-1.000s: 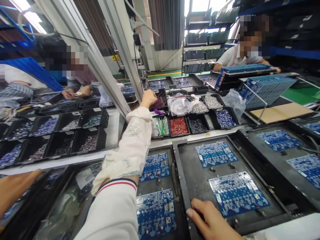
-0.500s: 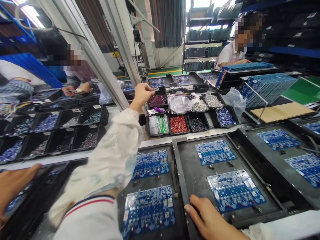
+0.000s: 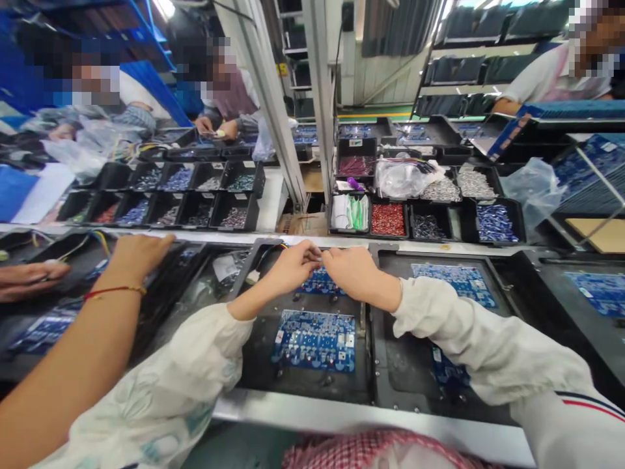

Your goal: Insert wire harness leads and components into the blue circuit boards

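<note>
My left hand [image 3: 291, 268] and my right hand [image 3: 355, 276] meet fingertip to fingertip above the upper blue circuit board [image 3: 319, 283] in a black tray. Both are closed in a pinch; whatever sits between the fingers is too small to make out. The hands hide part of that board. Below them, a second circuit board [image 3: 315, 342] lies flat in the same tray, fully visible and dotted with small components. My right sleeve crosses the neighbouring tray [image 3: 403, 365], partly covering its two boards.
Bins of red components [image 3: 388, 220], maroon components [image 3: 356, 165] and blue components [image 3: 497, 223] stand beyond the trays. More parts bins [image 3: 234, 217] sit left of a metal post [image 3: 319, 98]. A co-worker's arm with a red bracelet [image 3: 114, 291] reaches in from the left. Other people work behind.
My left hand has come back from the maroon-component bin to above the upper board. My right hand has left the tray edge and joined it. The view has shifted left.
</note>
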Tool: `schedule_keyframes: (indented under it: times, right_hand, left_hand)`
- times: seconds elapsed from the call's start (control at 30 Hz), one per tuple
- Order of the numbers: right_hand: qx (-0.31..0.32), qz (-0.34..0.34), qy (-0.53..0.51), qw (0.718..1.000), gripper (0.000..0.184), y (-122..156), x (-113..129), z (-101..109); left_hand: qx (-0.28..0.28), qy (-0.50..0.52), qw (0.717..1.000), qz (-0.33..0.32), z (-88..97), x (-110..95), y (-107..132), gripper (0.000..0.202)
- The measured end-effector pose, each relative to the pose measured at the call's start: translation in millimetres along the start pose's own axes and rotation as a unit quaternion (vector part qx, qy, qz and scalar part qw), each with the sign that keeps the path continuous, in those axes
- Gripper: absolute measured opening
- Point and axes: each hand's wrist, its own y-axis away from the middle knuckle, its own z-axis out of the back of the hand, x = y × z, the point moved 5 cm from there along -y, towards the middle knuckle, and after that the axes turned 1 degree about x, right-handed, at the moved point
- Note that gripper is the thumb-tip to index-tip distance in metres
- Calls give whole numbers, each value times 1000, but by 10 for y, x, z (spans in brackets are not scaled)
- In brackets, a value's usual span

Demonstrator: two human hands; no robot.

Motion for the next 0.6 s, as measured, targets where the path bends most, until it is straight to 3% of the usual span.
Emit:
schedule_keyframes:
  times: [0.1, 0.17, 0.27, 0.37, 0.43, 0.53, 0.6]
  right_hand:
    - [-3, -58, -98, 993, 19, -92, -142, -88]
    - [-19, -84, -204, 975, 22, -140, -228, -113]
    - [-10, -79, -370, 926, 24, -194, -219, -197]
    - [58, -77, -462, 882, 18, -221, -128, -368]
    - [84, -72, -430, 896, 13, -247, -100, -452]
    - [58, -86, -270, 957, 14, -329, -189, -463]
    - [32, -118, -201, 972, 18, -394, -307, -416]
  left_hand:
    - [-77, -38, 996, 19, 191, 124, 102, 29]
    - [-127, -121, 984, -22, 251, 104, 172, 30]
    - [-106, -255, 956, -99, 152, 51, 237, 16]
    - [-97, -351, 924, -115, 51, 85, 239, 22]
    - [-107, -350, 927, -88, 29, 158, 187, 23]
    - [-132, -253, 958, -3, 41, 332, 64, 18]
    - [-135, -206, 969, 23, 32, 417, 0, 15]
